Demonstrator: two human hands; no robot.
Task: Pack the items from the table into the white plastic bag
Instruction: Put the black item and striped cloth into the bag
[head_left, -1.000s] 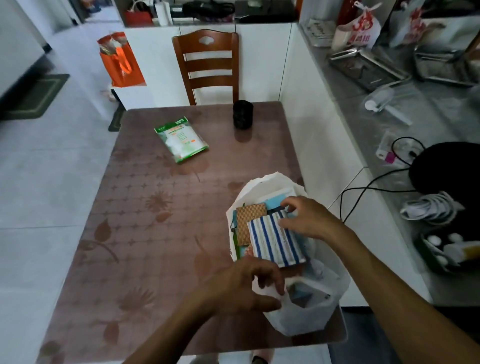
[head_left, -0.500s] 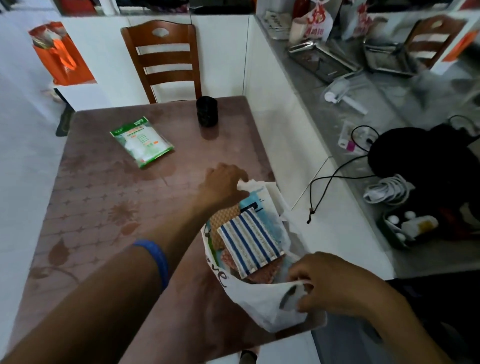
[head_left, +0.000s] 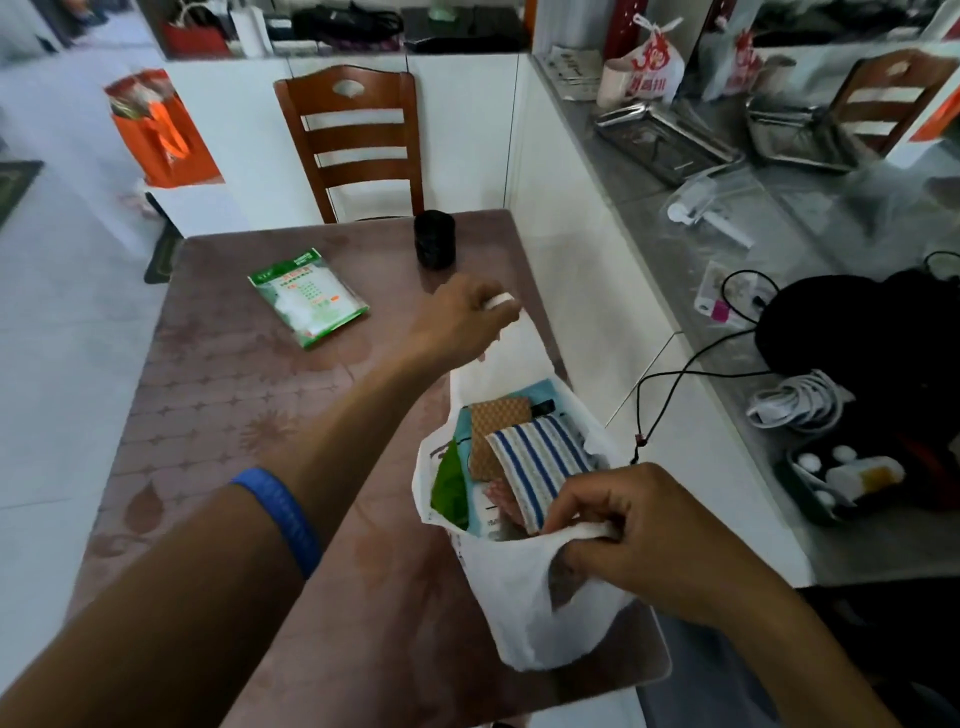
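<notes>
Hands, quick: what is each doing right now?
Left hand: grips the far handle of the white plastic bag.
Right hand: grips the bag's near handle.

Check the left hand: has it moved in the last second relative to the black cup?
Yes. The left hand went from the bag's near edge to the far side, toward the black cup, and now grips the far handle of the white plastic bag.

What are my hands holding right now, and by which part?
Both hold the white plastic bag: left hand grips the far handle, right hand the near handle.
</notes>
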